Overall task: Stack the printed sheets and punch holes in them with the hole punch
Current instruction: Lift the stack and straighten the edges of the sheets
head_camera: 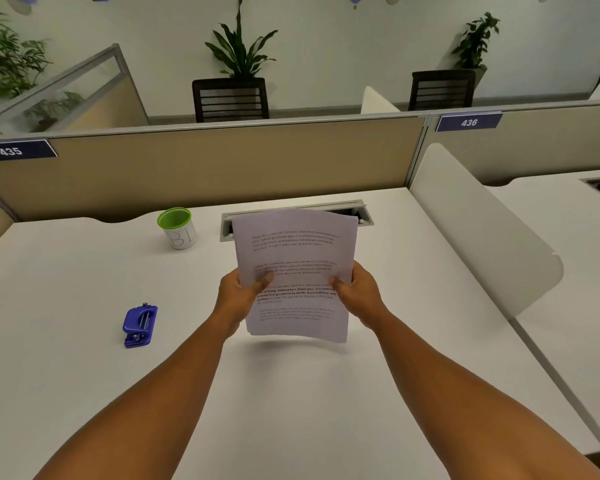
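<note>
A stack of printed sheets (297, 258) is held upright above the middle of the white desk (84, 393), text facing me, top edges slightly fanned. My left hand (239, 292) grips its left edge, thumb on the front. On the right edge my right hand (355, 292) holds it the same way. The bottom edge hovers just over the desk, casting a shadow. A blue hole punch (140, 326) lies on the desk to the left of my left forearm, apart from the sheets.
A green-rimmed white cup (178, 228) stands at the back left of the sheets. A grey cable tray slot (364, 216) sits behind them. A tan partition (222, 164) closes the far edge, a white divider (482, 230) the right side.
</note>
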Action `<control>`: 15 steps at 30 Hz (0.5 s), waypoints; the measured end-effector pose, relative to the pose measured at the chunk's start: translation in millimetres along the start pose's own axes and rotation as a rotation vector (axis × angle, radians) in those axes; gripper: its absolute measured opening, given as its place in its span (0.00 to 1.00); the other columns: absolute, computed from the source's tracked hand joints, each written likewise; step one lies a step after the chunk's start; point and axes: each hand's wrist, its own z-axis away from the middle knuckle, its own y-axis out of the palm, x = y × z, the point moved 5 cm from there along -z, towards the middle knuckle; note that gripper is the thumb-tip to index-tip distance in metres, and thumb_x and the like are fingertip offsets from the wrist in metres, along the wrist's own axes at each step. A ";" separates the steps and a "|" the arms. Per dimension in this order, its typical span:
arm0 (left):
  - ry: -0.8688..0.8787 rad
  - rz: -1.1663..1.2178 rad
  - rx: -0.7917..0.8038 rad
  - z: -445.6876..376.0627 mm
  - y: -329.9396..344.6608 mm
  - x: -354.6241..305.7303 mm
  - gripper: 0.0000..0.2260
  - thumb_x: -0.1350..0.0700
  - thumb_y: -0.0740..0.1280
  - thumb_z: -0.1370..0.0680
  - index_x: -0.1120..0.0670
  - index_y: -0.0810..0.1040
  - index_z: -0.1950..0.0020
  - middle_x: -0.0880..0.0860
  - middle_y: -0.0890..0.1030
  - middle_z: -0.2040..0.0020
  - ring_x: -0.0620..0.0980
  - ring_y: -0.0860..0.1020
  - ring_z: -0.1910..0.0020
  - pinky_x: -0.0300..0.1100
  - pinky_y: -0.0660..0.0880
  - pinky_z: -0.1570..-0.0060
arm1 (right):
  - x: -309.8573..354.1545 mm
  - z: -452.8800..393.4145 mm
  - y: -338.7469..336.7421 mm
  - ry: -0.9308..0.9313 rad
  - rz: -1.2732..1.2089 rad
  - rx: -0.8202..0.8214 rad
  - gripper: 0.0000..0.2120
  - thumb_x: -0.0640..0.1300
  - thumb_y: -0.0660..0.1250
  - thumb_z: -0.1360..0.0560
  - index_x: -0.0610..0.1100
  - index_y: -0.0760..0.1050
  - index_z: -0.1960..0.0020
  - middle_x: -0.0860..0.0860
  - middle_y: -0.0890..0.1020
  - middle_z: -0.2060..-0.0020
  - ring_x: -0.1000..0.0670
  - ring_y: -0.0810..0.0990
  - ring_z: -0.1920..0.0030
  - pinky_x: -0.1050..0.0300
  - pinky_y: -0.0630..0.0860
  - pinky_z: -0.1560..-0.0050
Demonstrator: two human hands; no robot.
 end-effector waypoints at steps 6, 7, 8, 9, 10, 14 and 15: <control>0.000 0.061 -0.049 -8.0 -21.7 -6.9 0.19 0.51 0.76 0.28 0.52 0.78 0.40 0.50 0.84 0.47 0.50 0.84 0.50 0.43 0.82 0.55 | 3.7 -9.3 -15.7 0.062 -0.186 -0.032 0.17 0.37 0.69 0.25 0.47 0.74 0.38 0.50 0.83 0.47 0.49 0.83 0.50 0.54 0.82 0.54; -0.014 0.068 -0.057 -8.9 -24.5 -5.4 0.19 0.50 0.76 0.29 0.52 0.78 0.40 0.51 0.84 0.47 0.51 0.83 0.49 0.44 0.81 0.54 | 3.0 -10.5 -17.7 0.077 -0.220 -0.044 0.17 0.37 0.69 0.25 0.47 0.75 0.38 0.51 0.83 0.47 0.49 0.84 0.50 0.56 0.82 0.56; -0.028 0.078 -0.064 -9.2 -27.1 -3.5 0.18 0.50 0.76 0.29 0.51 0.79 0.42 0.50 0.85 0.48 0.51 0.83 0.49 0.44 0.80 0.53 | 1.8 -11.6 -19.4 0.095 -0.253 -0.056 0.17 0.36 0.70 0.26 0.47 0.75 0.39 0.52 0.83 0.48 0.50 0.84 0.51 0.57 0.82 0.56; -0.042 0.090 -0.070 -9.1 -29.0 -1.5 0.16 0.50 0.76 0.29 0.49 0.79 0.43 0.49 0.85 0.49 0.50 0.83 0.49 0.43 0.79 0.54 | 0.2 -12.8 -20.8 0.112 -0.287 -0.070 0.17 0.35 0.70 0.26 0.47 0.75 0.40 0.52 0.84 0.48 0.50 0.84 0.51 0.57 0.82 0.56; -0.054 0.101 -0.074 -8.3 -30.3 0.3 0.15 0.50 0.77 0.29 0.47 0.79 0.45 0.48 0.85 0.50 0.49 0.82 0.49 0.42 0.77 0.56 | -1.9 -14.3 -22.1 0.129 -0.325 -0.086 0.17 0.35 0.70 0.27 0.46 0.76 0.40 0.51 0.84 0.48 0.50 0.84 0.50 0.55 0.82 0.54; -0.100 0.192 -0.069 -4.9 -27.3 7.7 0.18 0.52 0.77 0.29 0.48 0.78 0.41 0.49 0.85 0.48 0.49 0.82 0.49 0.40 0.78 0.57 | -11.4 -18.3 -22.2 0.202 -0.511 -0.125 0.20 0.32 0.69 0.27 0.42 0.75 0.36 0.46 0.83 0.43 0.43 0.82 0.44 0.44 0.80 0.43; -0.111 0.231 -0.067 -3.9 -25.1 8.9 0.19 0.53 0.77 0.28 0.49 0.78 0.40 0.49 0.85 0.47 0.49 0.82 0.49 0.39 0.80 0.58 | -13.3 -18.9 -21.3 0.217 -0.559 -0.128 0.20 0.32 0.68 0.27 0.42 0.75 0.36 0.45 0.83 0.42 0.42 0.82 0.43 0.42 0.79 0.41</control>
